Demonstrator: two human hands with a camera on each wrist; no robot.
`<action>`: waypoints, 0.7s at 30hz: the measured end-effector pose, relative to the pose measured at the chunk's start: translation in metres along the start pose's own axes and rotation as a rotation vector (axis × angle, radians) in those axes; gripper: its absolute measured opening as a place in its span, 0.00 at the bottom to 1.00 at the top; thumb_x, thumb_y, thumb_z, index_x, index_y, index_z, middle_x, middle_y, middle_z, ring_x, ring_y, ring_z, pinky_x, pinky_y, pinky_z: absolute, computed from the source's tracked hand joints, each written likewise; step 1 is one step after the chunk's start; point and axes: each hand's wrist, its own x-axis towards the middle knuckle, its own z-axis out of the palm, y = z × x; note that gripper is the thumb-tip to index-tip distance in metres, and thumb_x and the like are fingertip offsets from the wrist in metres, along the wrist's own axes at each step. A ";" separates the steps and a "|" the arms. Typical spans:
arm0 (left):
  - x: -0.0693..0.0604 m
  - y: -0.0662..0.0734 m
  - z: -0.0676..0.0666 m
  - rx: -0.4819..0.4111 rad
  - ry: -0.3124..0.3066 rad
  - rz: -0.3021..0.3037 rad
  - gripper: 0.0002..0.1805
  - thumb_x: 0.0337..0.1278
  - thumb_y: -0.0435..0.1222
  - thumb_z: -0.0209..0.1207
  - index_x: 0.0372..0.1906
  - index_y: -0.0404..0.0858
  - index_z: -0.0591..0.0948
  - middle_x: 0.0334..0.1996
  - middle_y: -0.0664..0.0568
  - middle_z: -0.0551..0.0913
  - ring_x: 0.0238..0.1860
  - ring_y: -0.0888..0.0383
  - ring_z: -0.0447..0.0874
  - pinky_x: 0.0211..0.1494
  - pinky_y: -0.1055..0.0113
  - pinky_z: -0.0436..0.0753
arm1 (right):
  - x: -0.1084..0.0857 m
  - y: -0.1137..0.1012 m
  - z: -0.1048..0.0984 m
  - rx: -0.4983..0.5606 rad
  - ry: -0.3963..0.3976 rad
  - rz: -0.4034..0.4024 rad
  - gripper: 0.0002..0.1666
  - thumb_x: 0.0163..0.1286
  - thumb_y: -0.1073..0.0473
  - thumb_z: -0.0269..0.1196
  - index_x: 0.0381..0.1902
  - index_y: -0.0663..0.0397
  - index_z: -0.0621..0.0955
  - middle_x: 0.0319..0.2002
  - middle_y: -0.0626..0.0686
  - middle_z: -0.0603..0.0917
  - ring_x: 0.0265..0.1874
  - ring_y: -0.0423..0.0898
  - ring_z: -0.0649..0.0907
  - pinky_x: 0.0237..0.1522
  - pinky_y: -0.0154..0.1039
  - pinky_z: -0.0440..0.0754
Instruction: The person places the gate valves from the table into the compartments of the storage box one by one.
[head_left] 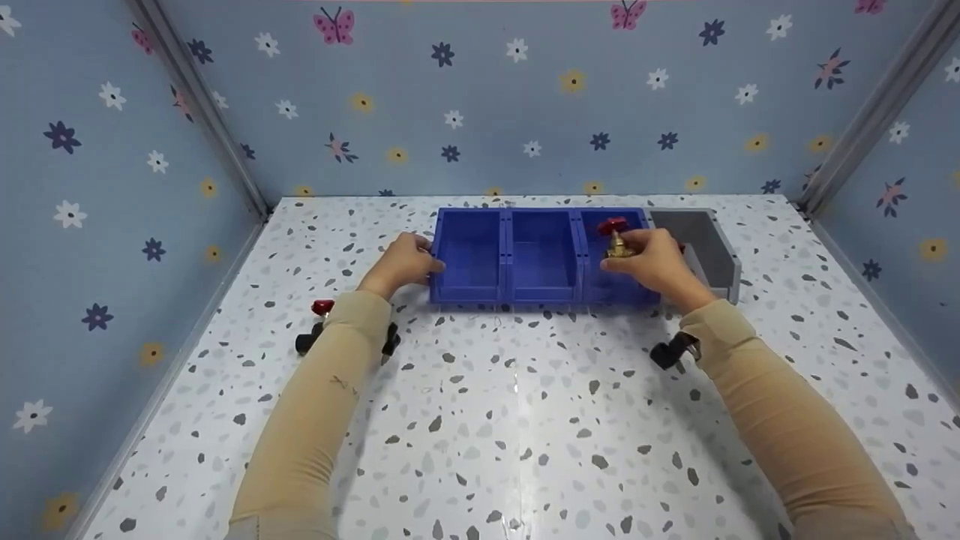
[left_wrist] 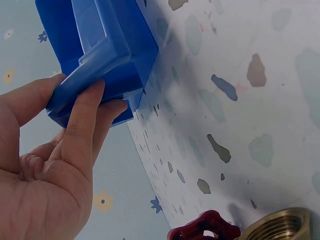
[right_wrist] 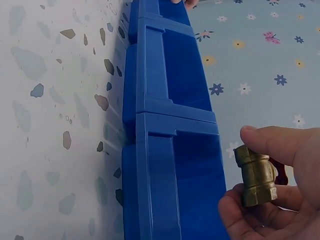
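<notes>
My right hand (head_left: 654, 261) pinches a brass valve (head_left: 618, 247) with a red handwheel, held over the rightmost blue bin (head_left: 592, 289). In the right wrist view the brass valve (right_wrist: 256, 175) sits between thumb and fingers, its red handwheel partly hidden by the hand. My left hand (head_left: 405, 264) grips the outer edge of the leftmost blue bin (head_left: 469, 293). In the left wrist view, the thumb and fingers of my left hand (left_wrist: 55, 165) pinch the rim of that blue bin (left_wrist: 107, 55).
A grey bin (head_left: 724, 251) adjoins the blue bins on the right, beside the middle blue bin (head_left: 544, 293)'s row. Another valve with a red handwheel (head_left: 323, 307) stands on the speckled table (head_left: 480, 420), partly behind my left forearm. Patterned walls (head_left: 495, 97) enclose the table.
</notes>
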 end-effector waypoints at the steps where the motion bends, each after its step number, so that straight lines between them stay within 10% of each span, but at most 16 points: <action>1: 0.000 0.000 0.000 -0.002 0.000 0.001 0.25 0.71 0.31 0.63 0.67 0.23 0.77 0.61 0.32 0.84 0.59 0.41 0.88 0.66 0.52 0.89 | 0.001 0.000 0.000 -0.004 0.001 0.004 0.41 0.73 0.55 0.75 0.77 0.67 0.74 0.67 0.67 0.83 0.56 0.50 0.82 0.51 0.32 0.83; 9: 0.000 0.001 0.000 -0.030 -0.006 -0.014 0.27 0.71 0.30 0.62 0.70 0.22 0.75 0.64 0.32 0.83 0.62 0.40 0.88 0.67 0.53 0.89 | 0.008 -0.002 0.008 0.003 0.007 0.047 0.42 0.75 0.55 0.73 0.79 0.67 0.71 0.71 0.67 0.79 0.63 0.56 0.79 0.73 0.55 0.79; 21: 0.001 0.001 0.002 -0.020 0.006 -0.027 0.24 0.70 0.29 0.63 0.66 0.23 0.77 0.61 0.34 0.83 0.60 0.43 0.88 0.66 0.53 0.89 | 0.022 0.006 0.019 -0.056 0.041 0.028 0.43 0.78 0.56 0.70 0.79 0.75 0.66 0.75 0.73 0.73 0.76 0.66 0.73 0.80 0.61 0.72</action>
